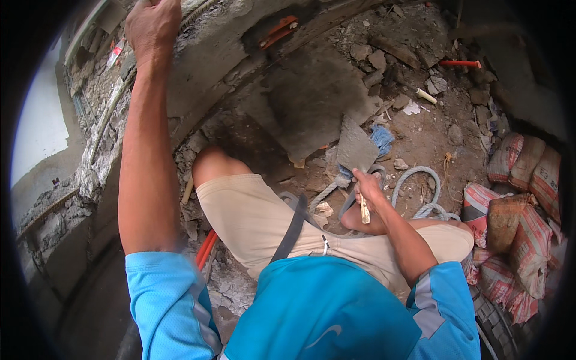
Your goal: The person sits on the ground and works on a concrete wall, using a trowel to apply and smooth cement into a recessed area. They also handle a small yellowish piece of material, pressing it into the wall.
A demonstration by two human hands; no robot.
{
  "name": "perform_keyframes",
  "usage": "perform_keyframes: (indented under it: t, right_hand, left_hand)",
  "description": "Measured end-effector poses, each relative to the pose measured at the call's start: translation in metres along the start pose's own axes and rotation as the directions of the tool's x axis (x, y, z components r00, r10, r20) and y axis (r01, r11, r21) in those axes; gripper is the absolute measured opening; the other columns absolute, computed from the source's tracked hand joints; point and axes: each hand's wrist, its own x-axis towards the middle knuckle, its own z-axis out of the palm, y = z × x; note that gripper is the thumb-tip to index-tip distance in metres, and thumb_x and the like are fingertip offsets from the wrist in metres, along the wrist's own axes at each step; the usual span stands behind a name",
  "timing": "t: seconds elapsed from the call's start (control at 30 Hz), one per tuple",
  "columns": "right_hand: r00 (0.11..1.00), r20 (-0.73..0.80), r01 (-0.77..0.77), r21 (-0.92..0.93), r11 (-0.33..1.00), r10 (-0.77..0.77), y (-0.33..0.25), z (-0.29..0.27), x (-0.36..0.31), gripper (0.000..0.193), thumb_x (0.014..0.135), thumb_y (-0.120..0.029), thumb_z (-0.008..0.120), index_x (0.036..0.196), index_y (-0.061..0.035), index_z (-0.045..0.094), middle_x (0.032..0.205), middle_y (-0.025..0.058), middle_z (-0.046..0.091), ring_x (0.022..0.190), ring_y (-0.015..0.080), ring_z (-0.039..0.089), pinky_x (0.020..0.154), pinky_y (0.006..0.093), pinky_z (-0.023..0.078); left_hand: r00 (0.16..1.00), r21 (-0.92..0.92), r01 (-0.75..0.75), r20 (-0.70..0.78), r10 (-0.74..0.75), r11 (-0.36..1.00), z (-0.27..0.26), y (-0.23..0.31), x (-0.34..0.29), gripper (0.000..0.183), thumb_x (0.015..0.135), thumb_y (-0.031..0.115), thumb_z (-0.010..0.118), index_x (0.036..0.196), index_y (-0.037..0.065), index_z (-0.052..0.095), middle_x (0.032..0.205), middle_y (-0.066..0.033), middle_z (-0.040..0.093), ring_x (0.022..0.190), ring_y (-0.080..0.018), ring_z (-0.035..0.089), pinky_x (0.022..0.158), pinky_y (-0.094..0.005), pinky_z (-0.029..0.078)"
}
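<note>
My right hand [370, 191] is closed round the handle of a trowel [358, 146], in front of my right knee. The trowel's grey blade points away from me, and the worn handle end sticks out below my fist. My left arm is stretched up along a broken concrete ledge [207, 75]. At the top edge of the picture my left hand [153, 30] is closed, close to a ribbed steel bar [197, 11]; what its fingers grip is hidden. Thick grey rope [418, 171] lies coiled beside my right hand, and frayed blue fibres [382, 140] lie by the blade.
Several stacked sacks [501, 228] stand at the right. Rubble [375, 60] and an orange pipe [461, 63] lie at the far right. A short orange piece [279, 32] sits in the concrete. Orange tubes [206, 249] run by my left thigh, and a dark strap [291, 231] crosses my lap.
</note>
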Motion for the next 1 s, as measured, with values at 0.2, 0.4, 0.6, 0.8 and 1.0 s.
perform_keyframes:
  t: [0.2, 0.4, 0.6, 0.8, 1.0]
  right_hand:
    - [0.976, 0.062, 0.202, 0.105, 0.974, -0.209, -0.077, 0.134, 0.056, 0.043, 0.107, -0.04, 0.067, 0.101, 0.0021, 0.064, 0.065, 0.0077, 0.055, 0.046, 0.0208, 0.048, 0.045, 0.0408, 0.041]
    - [0.859, 0.508, -0.176, 0.19, 0.966, 0.057, -0.115, 0.09, 0.07, 0.04, 0.114, -0.044, 0.061, 0.106, -0.0049, 0.058, 0.057, -0.0027, 0.042, 0.043, 0.0133, 0.037, 0.042, 0.0324, 0.032]
    - [0.752, 0.652, -0.218, 0.107, 0.97, 0.097, -0.091, 0.051, 0.05, 0.037, 0.11, -0.04, 0.073, 0.109, -0.0057, 0.061, 0.058, -0.0052, 0.041, 0.045, 0.0105, 0.04, 0.044, 0.0297, 0.032]
    - [0.967, 0.224, -0.017, -0.403, 0.915, 0.117, -0.107, 0.026, 0.067, 0.034, 0.101, -0.031, 0.083, 0.109, -0.0006, 0.069, 0.075, 0.0098, 0.068, 0.061, 0.0217, 0.066, 0.053, 0.0374, 0.051]
    - [0.803, 0.015, 0.24, -0.923, 0.301, -0.596, -0.125, 0.005, 0.061, 0.047, 0.094, -0.043, 0.081, 0.117, -0.0024, 0.073, 0.111, 0.0267, 0.079, 0.111, 0.0468, 0.074, 0.092, 0.0552, 0.056]
  left_hand:
    - [0.999, 0.102, 0.019, 0.042, -0.023, 0.995, 0.012, 0.009, -0.003, 0.03, 0.098, 0.026, 0.082, 0.109, -0.001, 0.085, 0.097, -0.0082, 0.083, 0.09, -0.0154, 0.071, 0.084, -0.033, 0.055]
    - [0.999, 0.19, -0.007, 0.044, -0.001, 0.982, 0.006, 0.007, -0.004, 0.034, 0.096, 0.031, 0.083, 0.109, -0.001, 0.085, 0.102, -0.0142, 0.084, 0.097, -0.0215, 0.075, 0.091, -0.0381, 0.057]
    - [0.999, 0.242, -0.054, 0.014, 0.053, 0.969, 0.003, -0.002, 0.003, 0.036, 0.094, 0.031, 0.084, 0.109, -0.002, 0.084, 0.104, -0.0188, 0.084, 0.099, -0.0261, 0.077, 0.094, -0.0393, 0.058]
    - [1.0, 0.108, 0.001, 0.022, -0.003, 0.994, 0.01, 0.01, -0.003, 0.037, 0.094, 0.032, 0.084, 0.109, -0.002, 0.084, 0.104, -0.0181, 0.084, 0.099, -0.0254, 0.078, 0.092, -0.0386, 0.058]
    - [0.998, 0.1, -0.065, 0.004, 0.065, 0.993, -0.001, 0.004, -0.002, 0.035, 0.094, 0.032, 0.085, 0.108, 0.0, 0.085, 0.103, -0.0191, 0.084, 0.098, -0.028, 0.079, 0.093, -0.0384, 0.059]
